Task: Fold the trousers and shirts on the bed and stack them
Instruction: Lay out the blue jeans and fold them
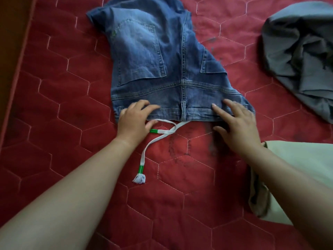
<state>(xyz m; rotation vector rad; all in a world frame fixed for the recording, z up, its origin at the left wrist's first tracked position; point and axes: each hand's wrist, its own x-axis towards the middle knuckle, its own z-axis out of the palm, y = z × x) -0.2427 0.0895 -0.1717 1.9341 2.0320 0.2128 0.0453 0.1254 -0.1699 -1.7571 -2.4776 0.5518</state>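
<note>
Jeans (156, 69) lie at twelve o'clock on the bed (54, 87). Left hand (134, 120) and right hand (237, 123) press the waistband, fingers spread, gripping nothing. Danger: the loose cord (162, 134) trailing toward six o'clock could get trapped in the fold.

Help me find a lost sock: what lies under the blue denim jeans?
The blue denim jeans lie on the red quilted mattress; a white green-tipped drawstring pokes out beneath the waistband. Anything else underneath is covered by the cloth.
</note>
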